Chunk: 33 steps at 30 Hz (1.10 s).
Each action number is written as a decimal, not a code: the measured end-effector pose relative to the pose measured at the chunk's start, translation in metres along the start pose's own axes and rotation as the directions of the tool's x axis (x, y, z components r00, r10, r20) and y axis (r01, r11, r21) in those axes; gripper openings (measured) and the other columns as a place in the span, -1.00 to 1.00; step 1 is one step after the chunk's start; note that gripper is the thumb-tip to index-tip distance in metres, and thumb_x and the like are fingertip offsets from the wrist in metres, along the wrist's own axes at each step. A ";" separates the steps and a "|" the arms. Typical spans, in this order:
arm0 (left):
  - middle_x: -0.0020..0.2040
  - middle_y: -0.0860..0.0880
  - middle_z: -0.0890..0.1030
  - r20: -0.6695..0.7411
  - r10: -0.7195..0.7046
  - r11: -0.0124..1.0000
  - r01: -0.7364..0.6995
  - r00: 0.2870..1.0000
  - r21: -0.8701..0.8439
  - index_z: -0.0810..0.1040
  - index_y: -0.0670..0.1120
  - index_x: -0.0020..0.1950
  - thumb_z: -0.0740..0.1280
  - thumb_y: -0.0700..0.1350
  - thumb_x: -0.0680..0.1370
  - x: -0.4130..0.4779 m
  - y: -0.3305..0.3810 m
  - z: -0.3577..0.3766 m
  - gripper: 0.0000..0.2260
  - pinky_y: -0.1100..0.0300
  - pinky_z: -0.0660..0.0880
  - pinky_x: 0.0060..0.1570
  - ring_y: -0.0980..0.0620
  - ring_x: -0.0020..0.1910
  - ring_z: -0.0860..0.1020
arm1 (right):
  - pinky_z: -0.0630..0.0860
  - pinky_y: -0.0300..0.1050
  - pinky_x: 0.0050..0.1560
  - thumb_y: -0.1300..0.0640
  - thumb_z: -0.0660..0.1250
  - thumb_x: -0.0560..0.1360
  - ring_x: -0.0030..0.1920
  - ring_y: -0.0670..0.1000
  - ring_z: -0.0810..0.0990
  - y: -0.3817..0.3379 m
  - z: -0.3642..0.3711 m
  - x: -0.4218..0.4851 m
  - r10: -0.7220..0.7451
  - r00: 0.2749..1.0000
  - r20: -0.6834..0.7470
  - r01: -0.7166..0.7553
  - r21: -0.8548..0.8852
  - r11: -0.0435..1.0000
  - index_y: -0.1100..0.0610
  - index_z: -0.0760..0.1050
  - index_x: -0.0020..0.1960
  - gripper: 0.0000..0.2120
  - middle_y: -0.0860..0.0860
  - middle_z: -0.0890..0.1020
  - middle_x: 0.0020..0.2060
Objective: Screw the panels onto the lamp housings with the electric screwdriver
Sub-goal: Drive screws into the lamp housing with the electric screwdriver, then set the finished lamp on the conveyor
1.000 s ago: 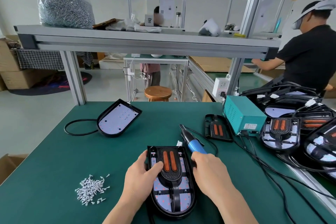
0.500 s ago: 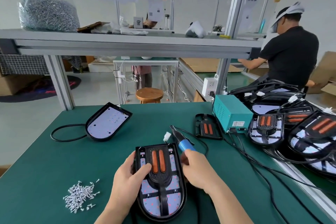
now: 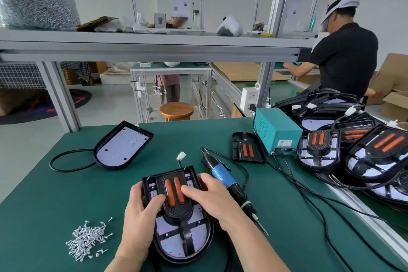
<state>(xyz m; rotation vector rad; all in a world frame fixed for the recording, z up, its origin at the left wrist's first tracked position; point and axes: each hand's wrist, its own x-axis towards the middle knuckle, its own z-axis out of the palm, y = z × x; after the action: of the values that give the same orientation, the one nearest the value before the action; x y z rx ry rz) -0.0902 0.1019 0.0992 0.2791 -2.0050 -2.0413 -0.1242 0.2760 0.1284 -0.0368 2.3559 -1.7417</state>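
On the green counter (image 3: 55, 194), close to its near edge, the lamp housing (image 3: 170, 246) lies flat with the panel (image 3: 178, 213) set in it. The left hand (image 3: 141, 212) grips the housing's left rim. The right hand (image 3: 212, 199) has moved from the right rim onto the panel, its fingers (image 3: 189, 190) laid flat and holding nothing. The electric screwdriver (image 3: 223, 178) lies untouched just beside it, so the panel is likely still being seated. The screws (image 3: 88, 240) wait at the left.
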 end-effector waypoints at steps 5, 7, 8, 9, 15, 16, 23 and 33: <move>0.02 0.02 0.70 0.022 0.005 0.997 -0.003 1.000 -0.082 0.57 0.10 0.10 0.39 -0.19 0.50 0.005 -0.008 -0.001 -0.76 0.07 0.52 -0.05 0.03 -0.02 0.67 | 0.59 -0.08 0.20 -0.06 0.47 0.47 0.05 -0.14 0.68 0.001 0.005 -0.002 -0.026 0.999 0.020 0.022 0.172 0.985 -0.07 0.59 0.11 -0.77 -0.13 0.72 0.03; 0.03 -0.03 0.70 0.028 -0.019 0.993 0.022 0.999 -0.118 0.57 0.06 0.13 0.33 -0.28 0.55 0.006 -0.009 -0.001 -0.73 0.01 0.53 -0.03 -0.03 -0.01 0.68 | 0.56 0.04 0.28 -0.01 0.45 0.50 0.12 -0.05 0.68 0.002 0.010 -0.002 -0.003 0.998 0.068 -0.016 0.277 0.961 -0.03 0.56 0.20 -0.72 -0.06 0.72 0.08; 0.05 -0.06 0.70 0.032 -0.036 0.989 0.040 0.999 -0.140 0.57 0.05 0.15 0.32 -0.28 0.56 0.007 -0.009 -0.002 -0.73 -0.02 0.54 -0.01 -0.06 0.00 0.67 | 0.54 0.07 0.31 0.00 0.45 0.50 0.14 -0.02 0.68 0.003 0.013 -0.003 0.013 0.995 0.096 -0.044 0.324 0.945 -0.01 0.54 0.23 -0.69 -0.04 0.72 0.10; 0.06 -0.10 0.70 0.041 -0.056 0.984 0.062 0.998 -0.167 0.57 0.02 0.16 0.31 -0.27 0.57 0.007 -0.008 -0.003 -0.75 -0.05 0.54 0.01 -0.11 0.01 0.67 | 0.53 0.09 0.32 0.01 0.45 0.50 0.15 0.01 0.68 0.003 0.015 -0.002 0.032 0.992 0.123 -0.076 0.368 0.927 0.01 0.53 0.25 -0.66 -0.02 0.72 0.11; 0.10 -0.21 0.68 0.098 -0.151 0.924 0.176 0.984 -0.341 0.53 -0.09 0.26 0.26 -0.15 0.60 0.005 0.003 -0.007 -0.76 -0.08 0.54 -0.06 -0.18 -0.02 0.66 | 0.63 0.08 0.16 0.20 0.42 0.57 0.02 0.12 0.72 0.001 0.024 -0.003 0.140 0.954 0.265 -0.270 0.560 0.783 0.23 0.54 0.24 -0.73 0.15 0.73 0.02; 0.10 -0.20 0.68 0.101 -0.167 0.910 0.193 0.981 -0.366 0.53 -0.09 0.27 0.25 -0.13 0.61 0.005 0.004 -0.007 -0.76 -0.07 0.54 -0.07 -0.16 -0.04 0.66 | 0.64 0.05 0.11 0.22 0.41 0.57 -0.02 0.12 0.71 0.000 0.025 -0.004 0.145 0.948 0.282 -0.289 0.579 0.763 0.25 0.54 0.25 -0.74 0.17 0.72 0.00; 0.20 -0.23 0.64 0.168 -0.239 0.833 0.291 0.956 -0.471 0.45 -0.14 0.37 0.25 0.09 0.61 -0.004 0.016 -0.002 -0.57 -0.21 0.49 0.22 -0.24 0.18 0.62 | 0.63 0.00 0.07 0.24 0.29 0.62 -0.08 0.10 0.70 -0.004 0.019 -0.007 0.115 0.906 0.408 -0.369 0.626 0.687 0.28 0.55 0.23 -0.78 0.21 0.68 0.01; 0.41 -0.32 0.46 0.320 -0.268 0.713 0.410 0.909 -0.569 0.34 -0.18 0.50 0.20 0.21 0.54 -0.008 0.025 0.002 -0.35 -0.27 0.26 0.44 -0.30 0.42 0.42 | 0.66 -0.06 0.02 0.24 0.25 0.62 -0.14 0.07 0.73 -0.003 0.013 -0.009 0.104 0.885 0.454 -0.416 0.670 0.615 0.26 0.67 0.00 -0.78 0.16 0.73 -0.11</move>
<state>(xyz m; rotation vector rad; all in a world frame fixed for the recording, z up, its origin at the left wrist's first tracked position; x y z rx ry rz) -0.0821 0.1062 0.1234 0.3117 -1.2955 -2.9554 -0.1133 0.2643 0.1291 0.1024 1.1472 -2.1687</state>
